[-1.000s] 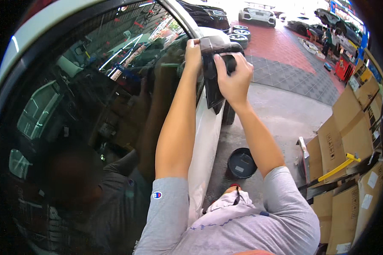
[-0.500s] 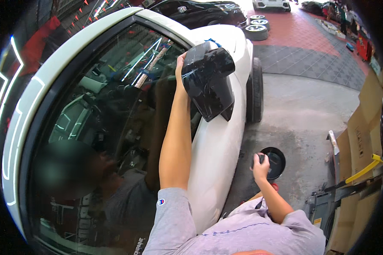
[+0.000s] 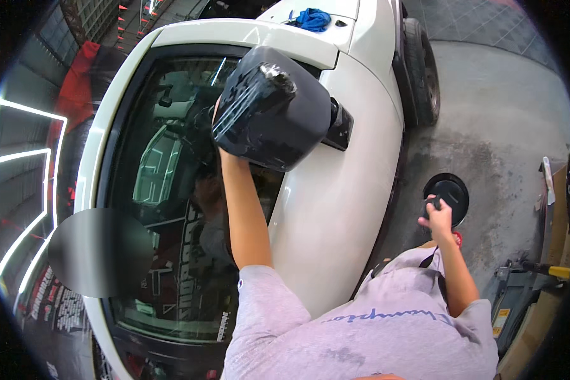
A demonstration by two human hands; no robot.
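Observation:
A large black side mirror (image 3: 269, 107), glossy and streaked on one side and matte on the other, stands out from a white car door (image 3: 323, 209). My left hand (image 3: 218, 111) is at the mirror's left edge and seems to grip it from behind. Most of its fingers are hidden by the housing. Low on the right, my right hand (image 3: 439, 216) is closed around a small dark object (image 3: 432, 204), which I cannot make out well. Beyond that hand is a round black basin (image 3: 457, 183) on the floor.
The car's side window (image 3: 177, 190) fills the left, full of reflections. A blue cloth (image 3: 313, 20) lies on the white bonnet, by the front wheel (image 3: 422, 73). Cardboard (image 3: 554, 234) and a grey metal frame with a yellow handle (image 3: 558, 272) stand along the right edge.
My view has shifted toward the car, and the mirror now looks larger and turned, showing its matte side. My right hand still holds the dark object near the basin.

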